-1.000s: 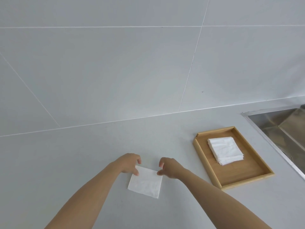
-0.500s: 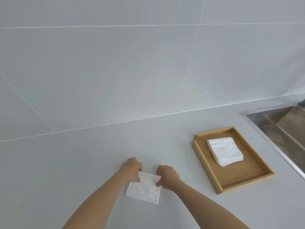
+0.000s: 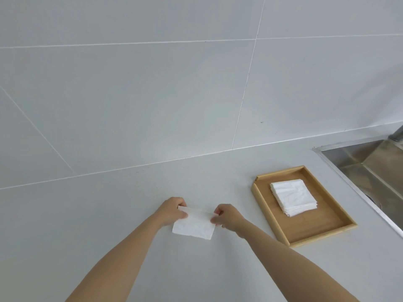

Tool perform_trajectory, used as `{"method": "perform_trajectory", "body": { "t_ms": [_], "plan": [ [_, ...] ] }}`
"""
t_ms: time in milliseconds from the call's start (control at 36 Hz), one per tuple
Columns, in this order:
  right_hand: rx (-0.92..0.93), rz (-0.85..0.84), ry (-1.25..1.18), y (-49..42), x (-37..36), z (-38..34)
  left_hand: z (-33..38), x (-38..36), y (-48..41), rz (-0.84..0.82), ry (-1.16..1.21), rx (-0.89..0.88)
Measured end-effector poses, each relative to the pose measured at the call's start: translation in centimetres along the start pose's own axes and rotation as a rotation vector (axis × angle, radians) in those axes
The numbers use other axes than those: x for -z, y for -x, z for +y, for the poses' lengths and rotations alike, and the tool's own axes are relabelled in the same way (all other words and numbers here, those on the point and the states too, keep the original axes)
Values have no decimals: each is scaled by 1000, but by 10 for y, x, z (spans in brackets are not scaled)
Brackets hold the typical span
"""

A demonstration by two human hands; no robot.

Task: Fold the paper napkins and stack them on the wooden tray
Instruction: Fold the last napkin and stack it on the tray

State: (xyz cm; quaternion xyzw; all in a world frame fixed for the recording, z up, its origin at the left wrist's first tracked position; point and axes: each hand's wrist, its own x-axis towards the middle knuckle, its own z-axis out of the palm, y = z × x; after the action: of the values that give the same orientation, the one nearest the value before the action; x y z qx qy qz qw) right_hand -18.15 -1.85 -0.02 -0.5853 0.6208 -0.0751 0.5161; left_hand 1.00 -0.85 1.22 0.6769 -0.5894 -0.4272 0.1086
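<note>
1. Head view: a single white napkin (image 3: 193,224) lay on the grey counter (image 3: 109,214), near its front edge and well to the left of the wooden tray (image 3: 265,211).
2. The left hand (image 3: 171,211) had its fingers closed in a pinch on the napkin's far left corner, and the right hand (image 3: 227,216) pinched the far right corner in the same way. That far edge was lifted off the counter and curling toward the person, while the near edge lay flat.
3. The napkin looked very light, thin and limp. It would likely crease easily, tear if tugged, and drift with any draught, so the corners seemed the sensible places to hold it.
4. A stack of folded napkins (image 3: 293,197) sat in the far half of the tray, leaving the near half bare.
5. A steel sink (image 3: 370,171) was set into the counter at the right edge, just beyond the tray. A tiled wall (image 3: 152,94) rose behind.
6. Nothing stood on the counter between the napkin and the tray.
</note>
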Motion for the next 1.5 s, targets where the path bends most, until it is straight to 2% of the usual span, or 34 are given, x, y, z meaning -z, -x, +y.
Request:
{"method": "perform_trajectory", "body": {
  "t_ms": [194,417,611,944,1111,1500],
  "plan": [
    [-7,98,-350,12,32,3,35,2,3,65,256,-46],
    [28,312,-562,20,80,23,89,-29,-7,70,374,-80],
    [59,401,-513,18,143,56,145,-72,-27,106,362,-106],
    [25,339,-351,-7,235,123,210,-155,-76,224,362,-49],
    [15,304,-216,-27,249,144,221,-180,-97,301,321,6],
    [-22,230,-17,-59,259,167,220,-201,-129,273,220,92]
  ]
}}
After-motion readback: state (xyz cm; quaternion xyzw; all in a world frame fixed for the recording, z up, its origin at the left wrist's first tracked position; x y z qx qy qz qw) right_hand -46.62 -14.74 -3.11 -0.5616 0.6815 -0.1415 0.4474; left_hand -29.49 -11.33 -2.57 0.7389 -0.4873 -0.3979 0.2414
